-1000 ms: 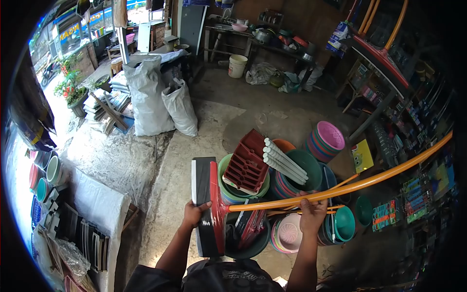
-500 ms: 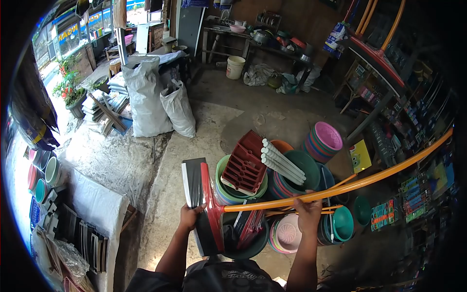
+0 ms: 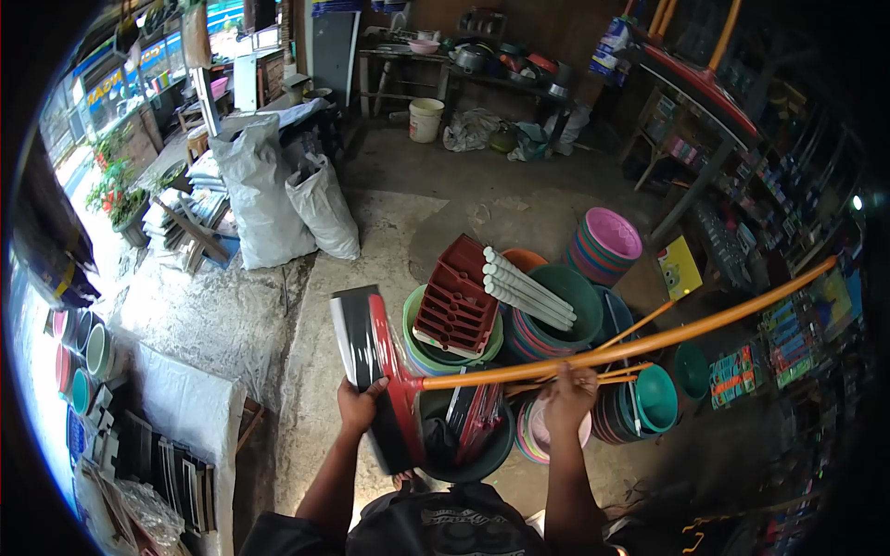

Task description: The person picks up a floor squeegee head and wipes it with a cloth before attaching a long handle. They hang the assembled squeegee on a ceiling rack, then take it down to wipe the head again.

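Broom, red and black at the head, is held over a group of tubs, its orange handle extending to the right. Left hand pinches the side of the head, thumb on the upper face, remaining fingers largely hidden. Right hand has bent fingers touching the underside of the handle; cannot tell whether they close around it. Beside the head, a dark tub contains plastic-wrapped red and black pieces. Beyond the handle, a dark red rack rests on a green basin; white rods lie on a dark green basin. Two white sacks stand on the concrete floor.
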The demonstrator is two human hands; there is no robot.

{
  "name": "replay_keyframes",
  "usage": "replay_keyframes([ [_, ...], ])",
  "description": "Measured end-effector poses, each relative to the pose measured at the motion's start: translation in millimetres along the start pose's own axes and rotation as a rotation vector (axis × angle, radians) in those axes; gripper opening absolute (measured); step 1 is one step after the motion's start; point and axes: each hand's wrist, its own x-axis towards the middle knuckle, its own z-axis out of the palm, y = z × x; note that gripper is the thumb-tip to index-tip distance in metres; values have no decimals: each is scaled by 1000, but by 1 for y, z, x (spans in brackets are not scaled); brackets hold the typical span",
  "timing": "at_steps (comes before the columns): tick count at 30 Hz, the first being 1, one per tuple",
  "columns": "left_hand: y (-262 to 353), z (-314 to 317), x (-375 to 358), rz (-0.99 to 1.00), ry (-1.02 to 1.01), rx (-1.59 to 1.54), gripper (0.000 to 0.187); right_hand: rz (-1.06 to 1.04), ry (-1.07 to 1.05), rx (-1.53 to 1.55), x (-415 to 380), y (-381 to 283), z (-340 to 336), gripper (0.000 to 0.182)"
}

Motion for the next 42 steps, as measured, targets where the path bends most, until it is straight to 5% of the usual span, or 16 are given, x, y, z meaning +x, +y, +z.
replay_keyframes([
  [7, -10, 11, 0, -58, -129, -208, 21, 153, 166, -20, 5, 47, -11, 30],
  [9, -9, 10, -3, -66, -175, -189, 23, 366, 852, -103, -4, 97, -13, 26],
  [10, -15, 10, -3, -48, -178, -196, 27, 373, 844, -103, 1, 103, -16, 26],
  [12, -18, 6, 3, -56, -158, -102, 29, 805, 178, 759, -2, 91, -6, 19],
  [16, -13, -1, 13, 6, -160, -43, 30, 668, -158, 954, 19, 203, -41, 12],
  [19, -4, -7, 23, 33, -133, 5, 27, 643, -91, 672, 12, 138, -10, 15],
  [24, 7, 5, 20, 59, -95, 19, 30, 491, -149, 659, 10, 130, -9, 17],
  [29, -8, 9, 8, 19, -67, 41, 31, 398, 27, 375, 2, 97, 7, 15],
  [31, -10, 10, -2, -158, -11, 7, 28, 369, 18, 369, 3, 91, 9, 16],
  [33, -15, 7, -9, -167, -49, 28, 46, 324, -106, 283, 4, 78, 13, 23],
  [35, -28, 0, -16, 152, 86, 340, 87, 304, -157, 178, 7, 68, 19, 23],
  [36, -21, -7, -24, 121, 155, 740, 121, 287, -225, 177, 7, 67, 23, 23],
  [42, 71, -1, -56, 496, 86, 1331, 125, 176, -462, 178, -16, 72, 52, 20],
])
